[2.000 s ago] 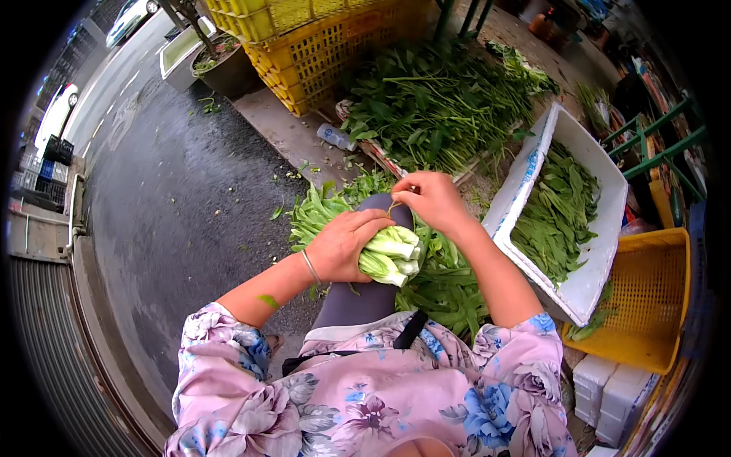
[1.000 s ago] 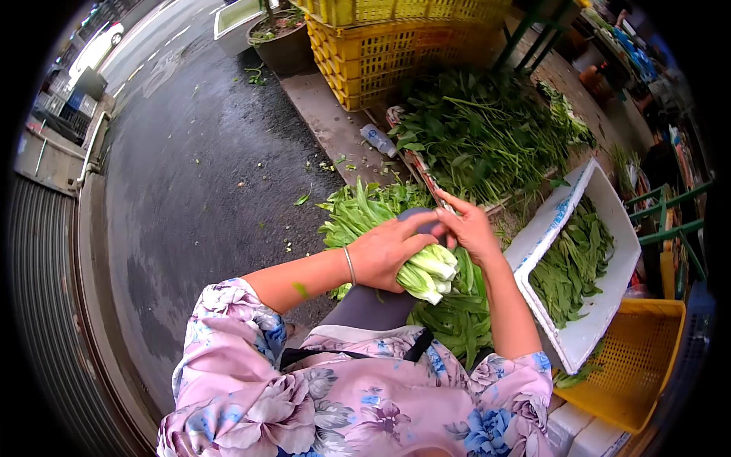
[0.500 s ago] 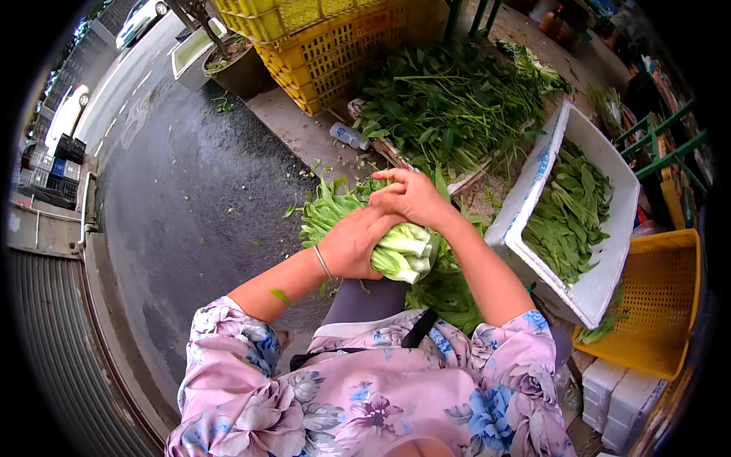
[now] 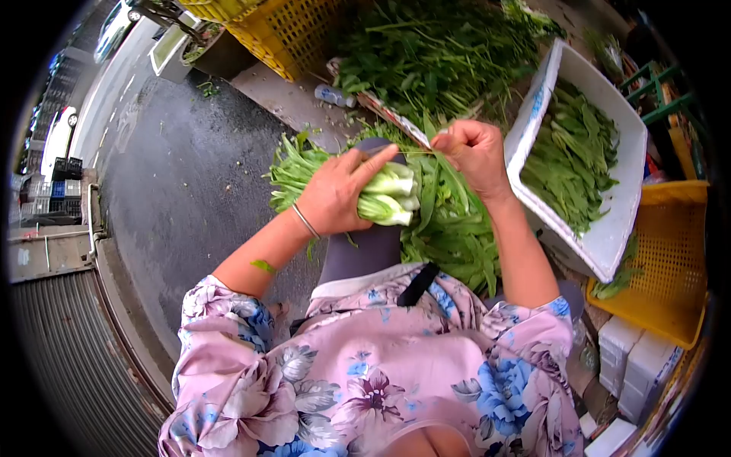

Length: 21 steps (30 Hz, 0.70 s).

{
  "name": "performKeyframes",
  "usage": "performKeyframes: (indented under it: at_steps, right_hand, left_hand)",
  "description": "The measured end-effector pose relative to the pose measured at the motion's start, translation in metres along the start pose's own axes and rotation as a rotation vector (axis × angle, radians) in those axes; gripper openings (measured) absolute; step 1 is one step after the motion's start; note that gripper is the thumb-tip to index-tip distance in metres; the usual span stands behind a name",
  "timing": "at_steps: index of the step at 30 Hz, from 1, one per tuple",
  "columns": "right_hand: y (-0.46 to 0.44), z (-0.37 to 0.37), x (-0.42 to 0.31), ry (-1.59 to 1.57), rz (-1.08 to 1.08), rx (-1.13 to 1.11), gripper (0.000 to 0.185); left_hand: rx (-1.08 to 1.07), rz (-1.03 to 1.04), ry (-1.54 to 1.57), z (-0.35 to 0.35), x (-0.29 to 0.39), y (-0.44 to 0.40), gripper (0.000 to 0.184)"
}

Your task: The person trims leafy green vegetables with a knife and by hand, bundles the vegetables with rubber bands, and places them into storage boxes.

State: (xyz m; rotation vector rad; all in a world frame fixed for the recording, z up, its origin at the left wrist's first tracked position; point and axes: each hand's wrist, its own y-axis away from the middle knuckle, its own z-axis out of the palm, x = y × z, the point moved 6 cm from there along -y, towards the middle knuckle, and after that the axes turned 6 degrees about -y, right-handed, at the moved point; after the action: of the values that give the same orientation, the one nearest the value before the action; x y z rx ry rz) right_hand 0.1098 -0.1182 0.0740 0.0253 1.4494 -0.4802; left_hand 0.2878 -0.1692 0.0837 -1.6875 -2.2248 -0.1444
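No longer resting by the left knuckles, the right hand (image 4: 476,156) is drawing away rightward, fingertips pinched closed, apparently gripping a thin strand (image 4: 416,151) that is stretching from the left hand (image 4: 335,190) and seemingly tightening. The left hand is curling firmly around a bunch of greens (image 4: 390,199), which is lying across the thigh (image 4: 358,255). Left fingers are hiding the strand's path; the curled right hand is hiding its end.

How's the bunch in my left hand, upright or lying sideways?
Lying sideways: the bunch has its pale stem ends pointing right and leaves left, over your thigh, under your left hand.
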Motion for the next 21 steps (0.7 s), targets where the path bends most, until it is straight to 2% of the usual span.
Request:
performKeyframes:
  at_steps: [1,3,4,6,7,9,10,11,13,17,18,19,21]
  right_hand:
    - [0.008,0.002,-0.01,0.365,-0.093,-0.072,0.053]
    - [0.02,0.01,-0.031,1.096,-0.134,-0.185,0.067]
    - [0.025,0.005,-0.026,1.099,-0.127,-0.172,0.067]
    - [0.044,-0.013,0.029,0.972,0.426,-0.305,0.078]
    - [0.052,-0.014,0.043,0.971,0.429,-0.298,0.078]
    - [0.078,0.002,0.071,0.305,0.597,-0.327,0.088]
    - [0.087,0.012,0.062,0.207,0.758,-0.301,0.094]
    - [0.093,0.02,0.062,0.205,0.76,-0.298,0.094]
    - [0.111,0.033,0.07,-0.095,1.007,-0.154,0.093]
    - [0.121,0.057,0.046,-0.254,0.917,-0.183,0.093]
    - [0.123,0.068,0.035,-0.2,0.884,-0.233,0.094]
    - [0.123,0.075,0.036,-0.106,0.707,-0.278,0.081]
    - [0.121,0.089,0.001,0.027,0.639,-0.053,0.052]
  left_hand:
    - [-0.01,-0.015,-0.008,0.0,0.002,0.0,0.102]
    - [0.002,-0.001,0.013,0.003,0.0,0.002,0.103]
    - [-0.005,0.012,0.015,0.004,0.001,0.002,0.103]
    - [0.025,-0.038,0.034,0.005,-0.001,0.004,0.105]
    - [0.022,-0.032,0.034,0.007,0.0,0.003,0.105]
    - [0.024,-0.078,0.009,0.01,-0.003,0.004,0.107]
    - [0.019,-0.076,0.01,0.011,-0.002,0.004,0.107]
    - [0.072,-0.065,-0.001,0.01,0.0,0.003,0.107]
    - [0.123,-0.051,-0.011,0.009,0.004,0.002,0.106]
    - [0.142,-0.154,-0.04,0.009,0.003,0.0,0.106]
    - [0.166,-0.171,-0.042,0.009,0.003,0.0,0.107]
    - [0.17,-0.174,-0.04,0.01,0.005,-0.001,0.107]
    - [0.229,-0.196,-0.048,0.006,0.01,-0.003,0.107]
